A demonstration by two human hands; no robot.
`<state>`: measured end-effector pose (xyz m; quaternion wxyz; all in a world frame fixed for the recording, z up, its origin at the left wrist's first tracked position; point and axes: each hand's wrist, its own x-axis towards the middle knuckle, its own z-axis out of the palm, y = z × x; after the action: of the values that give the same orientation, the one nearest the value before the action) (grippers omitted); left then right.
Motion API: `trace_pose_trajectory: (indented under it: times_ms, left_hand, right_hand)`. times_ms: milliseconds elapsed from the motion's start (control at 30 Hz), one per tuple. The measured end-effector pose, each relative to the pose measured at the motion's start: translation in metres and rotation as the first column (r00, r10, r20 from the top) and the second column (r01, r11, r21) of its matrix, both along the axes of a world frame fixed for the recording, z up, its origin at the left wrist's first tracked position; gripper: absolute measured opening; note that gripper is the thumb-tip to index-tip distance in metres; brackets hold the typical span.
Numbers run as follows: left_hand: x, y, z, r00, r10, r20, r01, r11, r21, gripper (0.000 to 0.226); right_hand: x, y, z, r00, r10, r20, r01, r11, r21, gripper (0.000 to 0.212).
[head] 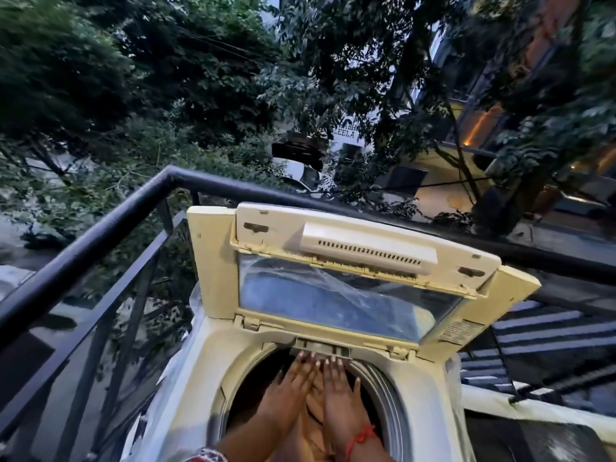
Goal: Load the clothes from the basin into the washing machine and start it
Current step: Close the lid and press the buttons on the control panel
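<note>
Over the round drum mouth of the cream plastic washing machine (186,371), both hands (315,381) flat, fingers spread, empty.

Top-loading washing machine (200,378) on a balcony, lid (350,278) folded up and back. Left hand (290,385) and right hand (338,383) side by side over the round drum opening (383,395), fingers flat and spread, tips near the rear rim. Red thread (361,440) around right wrist. Black railing (100,228) to the left and behind, trees (166,95) beyond.
</note>
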<state>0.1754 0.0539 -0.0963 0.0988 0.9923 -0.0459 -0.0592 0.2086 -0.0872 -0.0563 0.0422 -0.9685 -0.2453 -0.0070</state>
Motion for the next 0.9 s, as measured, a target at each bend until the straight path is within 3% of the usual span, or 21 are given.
trace_pose_trajectory:
  times_ms: [67,167,333,500,633,700,800,867,900]
  left_hand:
    - [0.008,-0.001,0.006,0.997,-0.021,-0.074,0.019,1.0,-0.025,0.068]
    - [0.013,0.001,0.015,0.981,-0.113,-0.156,0.119,0.993,0.026,0.061]
    - [0.021,-0.002,0.021,0.959,-0.063,-0.277,0.071,0.997,0.017,0.061]
    - [0.023,-0.015,0.052,0.902,-0.012,-0.432,0.051,0.996,0.08,0.061]
    - [0.031,-0.029,0.129,0.887,0.037,-0.46,-0.003,0.997,0.076,0.059]
    - [0.033,-0.031,0.186,0.937,0.112,-0.33,-0.111,0.994,0.022,0.053]
    - [0.032,-0.026,0.26,0.989,0.135,0.065,-0.123,0.979,-0.161,0.043]
    - [0.029,-0.02,0.298,0.919,0.109,0.378,-0.011,0.967,-0.253,0.034]
    - [0.029,-0.017,0.312,0.843,0.089,0.531,0.047,0.971,-0.236,0.03]
  right_hand:
    - [0.009,0.002,0.001,0.987,-0.063,-0.148,0.058,0.998,-0.035,0.084]
    - [0.015,0.005,0.007,0.959,-0.035,-0.283,-0.008,0.989,-0.148,0.065]
    - [0.018,0.007,0.009,0.939,-0.064,-0.338,-0.023,0.968,-0.249,0.061]
    - [0.024,0.008,0.045,0.854,-0.02,-0.52,-0.094,0.977,-0.192,0.064]
    - [0.04,0.013,0.118,0.851,0.146,-0.504,-0.164,0.986,0.008,0.036]
    - [0.047,0.01,0.164,0.896,0.18,-0.407,-0.168,0.984,0.064,0.035]
    - [0.049,0.001,0.234,0.973,0.214,-0.091,-0.193,0.962,0.195,0.028]
    - [0.042,-0.012,0.279,0.965,0.219,0.143,-0.254,0.914,0.316,0.021]
    - [0.038,-0.017,0.302,0.943,0.215,0.253,-0.299,0.881,0.367,0.022]
